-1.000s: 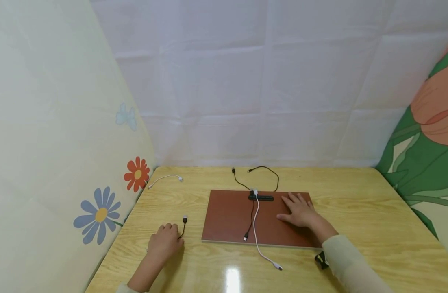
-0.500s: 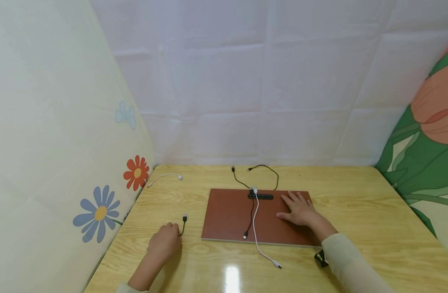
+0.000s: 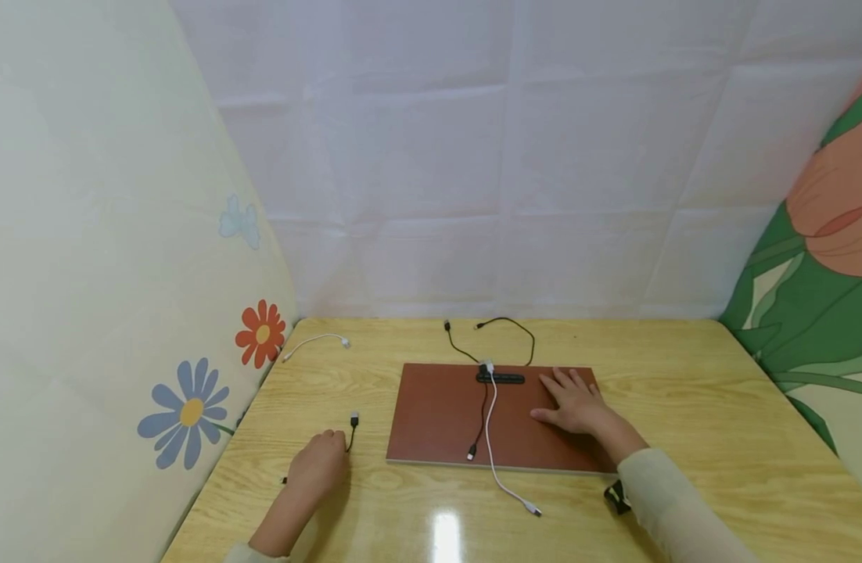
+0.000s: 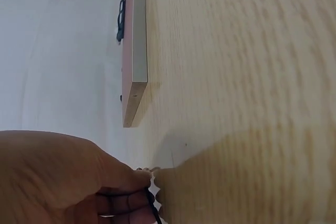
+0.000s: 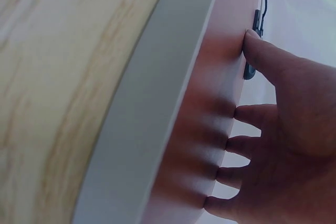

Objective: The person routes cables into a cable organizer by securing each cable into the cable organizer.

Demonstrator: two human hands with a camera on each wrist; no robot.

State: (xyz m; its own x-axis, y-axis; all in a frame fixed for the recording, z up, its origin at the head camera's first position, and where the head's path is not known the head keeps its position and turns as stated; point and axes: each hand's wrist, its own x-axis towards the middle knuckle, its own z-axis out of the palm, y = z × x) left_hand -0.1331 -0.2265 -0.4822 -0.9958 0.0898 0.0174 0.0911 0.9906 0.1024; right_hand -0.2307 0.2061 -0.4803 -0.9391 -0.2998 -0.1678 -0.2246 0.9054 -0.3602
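My left hand (image 3: 318, 465) is over the table left of a reddish-brown board (image 3: 431, 414). It pinches a short black USB cable (image 4: 153, 205) between thumb and fingers. The cable's USB plug (image 3: 354, 420) sticks out beyond the fingers, and a small dark end shows left of the hand. My right hand (image 3: 575, 403) rests on the board's right part, fingers spread and fingertips touching the surface. A black cable holder (image 3: 508, 379) lies near the board's far edge. A white USB cable (image 3: 493, 453) and a black cable (image 3: 483, 422) run from it toward me.
Another black cable (image 3: 533, 340) loops behind the board. A short white cable (image 3: 314, 339) lies at the table's far left. Under the right sleeve a dark object (image 3: 616, 497) is partly hidden. White cloth (image 3: 417, 156) hangs behind the table (image 3: 656, 344).
My left hand has shifted very slightly, and the dark cable end left of it now shows more clearly. My right hand stays on the board.
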